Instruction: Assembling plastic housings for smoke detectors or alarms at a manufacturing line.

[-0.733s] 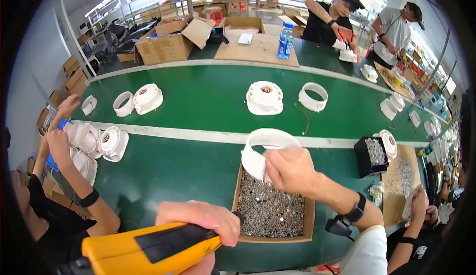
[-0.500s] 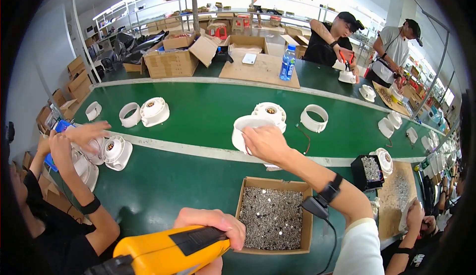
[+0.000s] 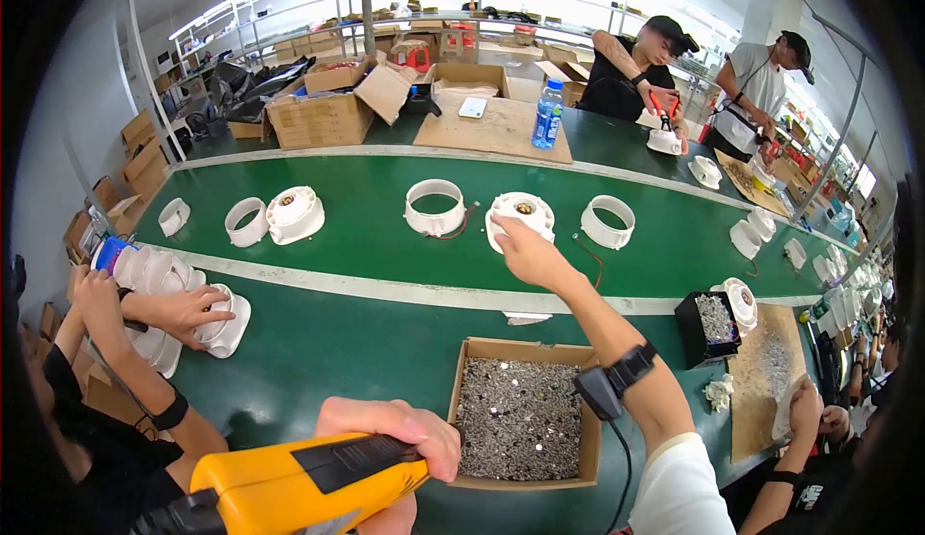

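My left hand (image 3: pixel 400 434) is wrapped round a yellow power tool (image 3: pixel 275 482) with a black panel, at the lower left; its working end does not show. My right hand (image 3: pixel 535 254) reaches over the green belt, its fingers closed at the left edge of a white round housing (image 3: pixel 533 210) with a brass-coloured centre. The thumb is hidden. Left of that housing stands a white ring (image 3: pixel 434 209) with a short wire and plug. Another white ring (image 3: pixel 607 222) sits to the right. Below my right forearm, a cardboard box (image 3: pixel 525 482) holds many small metal screws.
A co-worker's hands (image 3: pixel 188 313) touch white housings at the left. Farther along the belt (image 3: pixel 361 246) lie another housing (image 3: pixel 295 215) and ring (image 3: pixel 247 223). At the right are a black bin (image 3: pixel 708 333) of small parts and a brown board (image 3: pixel 766 390). A bottle (image 3: pixel 547 116) stands beyond the belt.
My right hand has let go of the white ring, which now stands left of the housing, and has moved right onto the housing. The co-worker's hand at the left has come down onto a housing.
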A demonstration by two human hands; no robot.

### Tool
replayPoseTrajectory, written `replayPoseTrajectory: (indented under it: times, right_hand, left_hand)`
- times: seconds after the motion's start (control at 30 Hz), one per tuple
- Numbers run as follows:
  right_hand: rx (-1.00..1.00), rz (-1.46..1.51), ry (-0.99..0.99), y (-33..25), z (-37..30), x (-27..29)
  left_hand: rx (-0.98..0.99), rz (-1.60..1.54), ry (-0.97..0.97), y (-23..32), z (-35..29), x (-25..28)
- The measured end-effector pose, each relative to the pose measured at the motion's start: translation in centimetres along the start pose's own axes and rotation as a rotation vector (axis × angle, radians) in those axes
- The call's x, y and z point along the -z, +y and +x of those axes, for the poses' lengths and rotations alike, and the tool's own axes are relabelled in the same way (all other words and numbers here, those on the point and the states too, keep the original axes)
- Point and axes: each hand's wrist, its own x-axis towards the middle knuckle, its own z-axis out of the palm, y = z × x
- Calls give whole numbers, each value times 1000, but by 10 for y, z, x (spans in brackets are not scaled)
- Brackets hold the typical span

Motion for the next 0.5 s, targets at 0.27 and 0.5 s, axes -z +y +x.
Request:
replayPoseTrajectory:
  times: [0.27,0.5]
  right_hand:
    - [-93,127,-305,-23,-124,32]
    - [52,-15,-69,-44,-158,3]
  left_hand:
    - [62,34,-21,-7,1,-11]
    - [183,145,-75,-26,-2,-25]
